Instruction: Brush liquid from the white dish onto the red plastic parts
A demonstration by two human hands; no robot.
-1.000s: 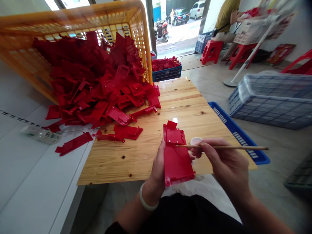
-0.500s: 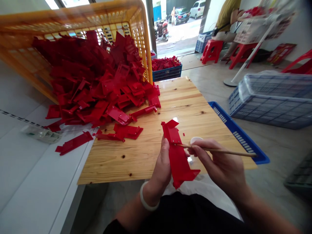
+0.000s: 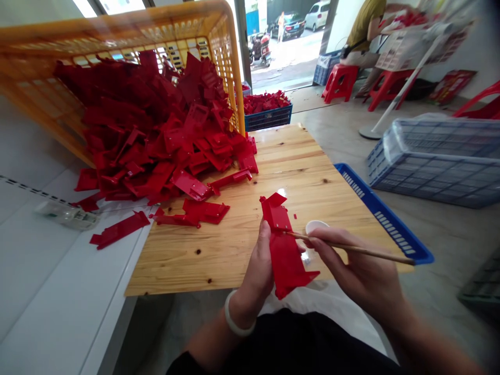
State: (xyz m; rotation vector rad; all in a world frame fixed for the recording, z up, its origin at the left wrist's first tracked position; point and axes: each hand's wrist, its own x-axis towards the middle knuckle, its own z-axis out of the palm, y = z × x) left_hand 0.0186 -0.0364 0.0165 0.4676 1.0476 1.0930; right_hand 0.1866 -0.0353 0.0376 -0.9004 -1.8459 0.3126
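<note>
Across the pale floor (image 3: 332, 122) of this bright room we see a co-worker (image 3: 365, 26) on a red stool (image 3: 339, 80), well apart from our table (image 3: 175, 271). At the table's left a yellow crate (image 3: 239, 78) lies tipped, its mouth towards us, and a heap (image 3: 156, 130) of red pieces spills from it onto the wood; we judge that the tilt keeps them within easy reach. A few lie loose near the heap, one of them mostly on the white bench (image 3: 47, 291).

Our left hand (image 3: 258, 265) is closed on a red part (image 3: 287, 255), over the table's near edge, with the thumb along one side and most fingers hidden behind. The part's broad face is turned up to us, probably so that we can see and reach the fold near its far end. Our right hand (image 3: 363, 273) pinches a thin wooden stick (image 3: 375, 253) like a pen, seemingly for fine control. Its tip is at the part's face, just below two small pale dots; whether it touches, we cannot tell.

A white dish (image 3: 316, 225) sits just beyond the right fingertips, presumably set close for convenience; its contents are unclear. Past the table's right edge, lower down, shows a blue basket (image 3: 424, 255).
</note>
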